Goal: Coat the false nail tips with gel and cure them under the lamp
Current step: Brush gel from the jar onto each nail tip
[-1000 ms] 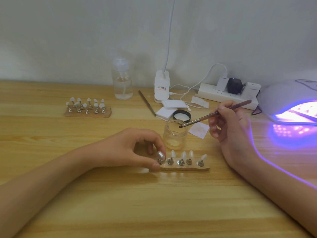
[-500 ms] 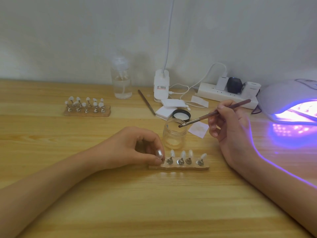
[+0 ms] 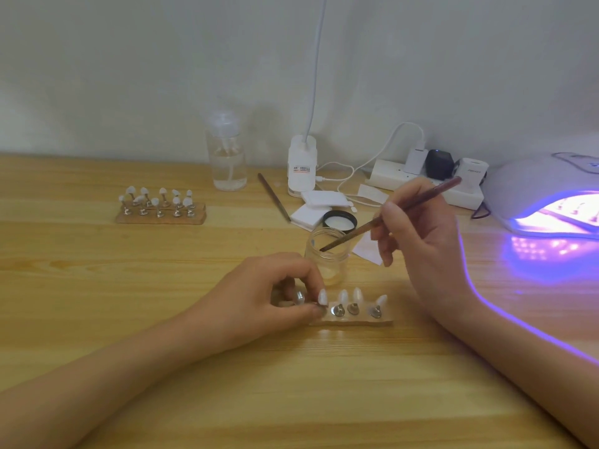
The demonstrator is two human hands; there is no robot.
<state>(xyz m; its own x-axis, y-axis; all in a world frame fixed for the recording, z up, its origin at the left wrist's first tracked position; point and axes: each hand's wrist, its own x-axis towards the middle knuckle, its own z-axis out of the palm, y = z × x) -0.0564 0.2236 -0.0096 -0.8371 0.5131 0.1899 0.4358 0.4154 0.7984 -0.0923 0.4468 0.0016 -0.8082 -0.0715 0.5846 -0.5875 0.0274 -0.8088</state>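
Brush (image 3: pixel 389 218) pinched in right hand (image 3: pixel 428 241), bristles in jar (image 3: pixel 327 265); left hand (image 3: pixel 259 296) pinching nail stand (image 3: pixel 322 300).

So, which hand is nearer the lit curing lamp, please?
Right. The right hand, holding the brush, is just left of the lamp; the left hand, pinching a tip, is farther left.

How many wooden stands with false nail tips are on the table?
2. The near wooden stand lies in front, where the left hand pinches a metal tip holder; the far wooden stand lies at the back left.
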